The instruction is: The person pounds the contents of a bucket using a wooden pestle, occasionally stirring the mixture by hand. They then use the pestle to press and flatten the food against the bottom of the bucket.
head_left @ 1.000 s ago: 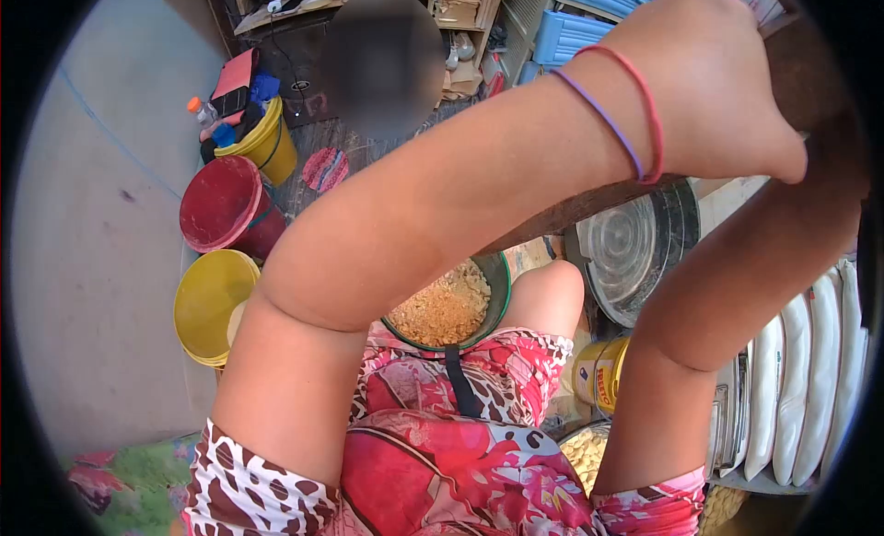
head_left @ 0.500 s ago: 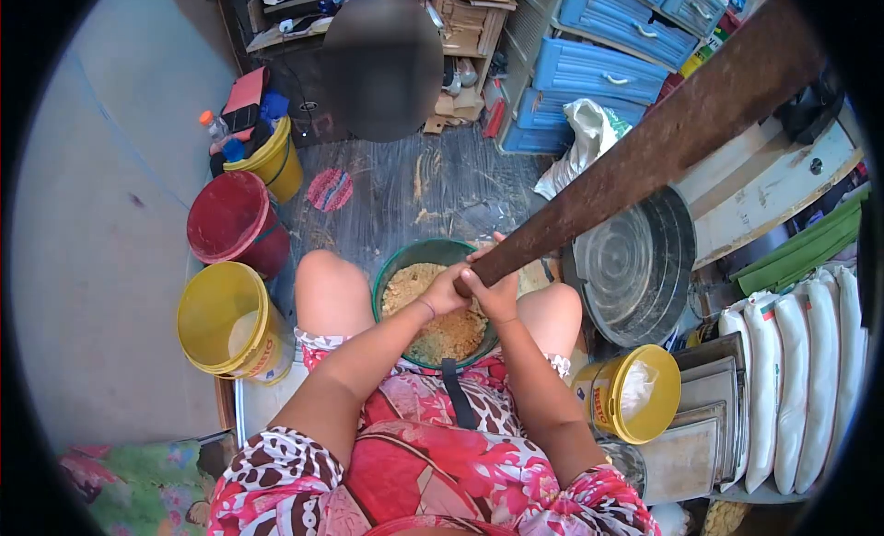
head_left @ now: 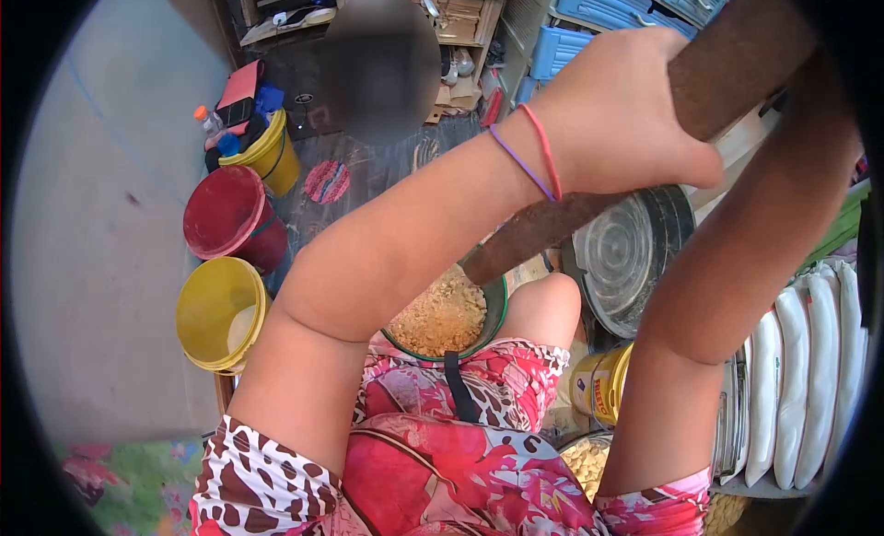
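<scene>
My left hand (head_left: 635, 112) is closed around the upper part of a thick brown wooden pole (head_left: 543, 227), with a pink and a purple band at the wrist. The pole slants down to a green tub (head_left: 502, 306) between my knees. Its lower end is at the pale, crumbly material (head_left: 447, 315) inside. My right forearm (head_left: 764, 214) reaches toward the upper right, where my right hand is lost in shadow near the pole's high end, its fingers unseen.
At the left stand a red bucket (head_left: 221, 209) and a yellow bucket (head_left: 219, 320). Right of the tub are a large black basin (head_left: 626, 260), another yellow bucket (head_left: 603, 386) and white filled bags (head_left: 792, 398). A bowl of pale pieces (head_left: 587, 462) sits beside my lap.
Both hands have left the pole's lower end above the tub and moved far up and right. The left hand now grips much higher on the pole.
</scene>
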`<move>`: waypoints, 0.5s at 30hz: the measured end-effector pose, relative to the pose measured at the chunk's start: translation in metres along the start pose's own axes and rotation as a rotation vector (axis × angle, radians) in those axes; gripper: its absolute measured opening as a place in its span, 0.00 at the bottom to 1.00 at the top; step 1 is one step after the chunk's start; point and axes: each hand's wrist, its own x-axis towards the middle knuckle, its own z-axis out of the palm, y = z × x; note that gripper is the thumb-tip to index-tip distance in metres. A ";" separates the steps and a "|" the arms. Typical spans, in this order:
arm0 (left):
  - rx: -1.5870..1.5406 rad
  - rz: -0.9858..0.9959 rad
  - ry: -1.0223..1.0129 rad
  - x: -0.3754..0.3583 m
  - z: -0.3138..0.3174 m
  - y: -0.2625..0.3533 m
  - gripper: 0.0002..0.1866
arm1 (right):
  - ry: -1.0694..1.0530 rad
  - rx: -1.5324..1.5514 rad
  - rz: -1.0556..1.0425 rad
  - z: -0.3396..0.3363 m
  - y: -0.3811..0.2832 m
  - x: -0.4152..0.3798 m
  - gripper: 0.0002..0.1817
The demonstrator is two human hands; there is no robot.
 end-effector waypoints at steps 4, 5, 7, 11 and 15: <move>-0.029 -0.226 -0.062 -0.083 0.023 -0.063 0.33 | 0.065 0.592 0.819 0.028 -0.003 -0.061 0.17; -0.036 -0.327 -0.087 -0.137 0.036 -0.105 0.33 | 0.230 0.418 0.859 0.051 -0.004 -0.148 0.21; -0.125 -0.663 -0.067 -0.275 0.054 -0.189 0.31 | -0.156 0.245 1.053 0.080 -0.086 -0.311 0.51; -0.054 -1.012 -0.213 -0.377 0.040 -0.211 0.37 | -0.267 0.690 1.570 0.085 -0.133 -0.396 0.38; -0.086 -0.692 -0.005 -0.313 0.059 -0.199 0.35 | -0.130 0.846 1.494 0.066 -0.138 -0.376 0.39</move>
